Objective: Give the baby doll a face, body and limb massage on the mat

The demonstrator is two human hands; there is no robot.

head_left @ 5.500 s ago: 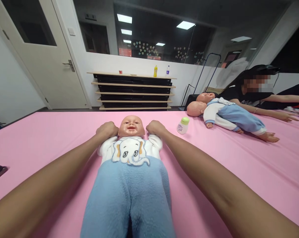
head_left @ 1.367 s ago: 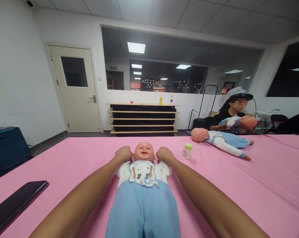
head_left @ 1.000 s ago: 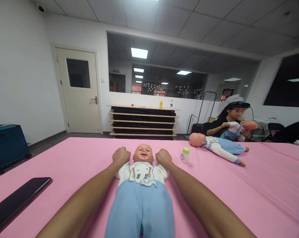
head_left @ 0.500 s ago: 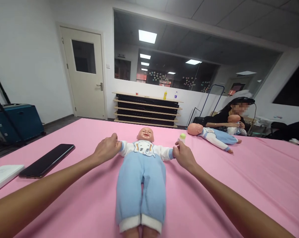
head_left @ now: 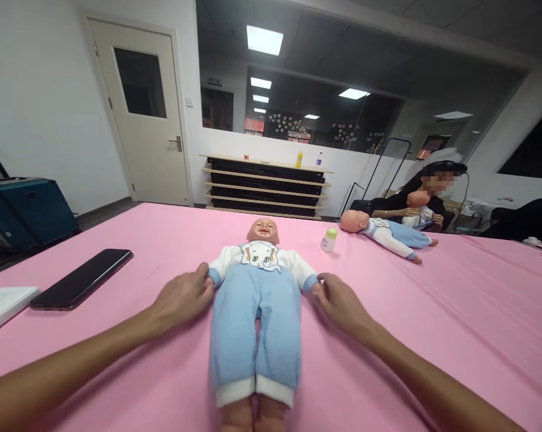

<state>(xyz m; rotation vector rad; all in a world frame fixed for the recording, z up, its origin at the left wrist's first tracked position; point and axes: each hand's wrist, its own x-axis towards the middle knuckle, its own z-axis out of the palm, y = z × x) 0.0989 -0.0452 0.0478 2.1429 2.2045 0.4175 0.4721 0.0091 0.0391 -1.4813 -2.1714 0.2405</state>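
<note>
A baby doll [head_left: 256,318] in a blue and white outfit with an elephant face on its chest lies on its back, feet toward me. My left hand [head_left: 183,300] is closed round the doll's hand at the left cuff. On the other side, my right hand [head_left: 340,303] grips the doll's other hand just past the blue cuff. Both doll arms slant outward and down from the shoulders. Beyond my right hand stands a small white bottle [head_left: 329,241] with a green cap.
A pink cloth [head_left: 172,231] covers the table. A black phone [head_left: 84,279] and a white box [head_left: 5,306] lie at the left. Another doll [head_left: 383,234] lies at the far right, near a seated person [head_left: 406,207] holding a third doll.
Both my hands have drawn the doll's arms down toward its hips, from stretched out sideways. The small bottle shows fully now. The view has tilted downward slightly.
</note>
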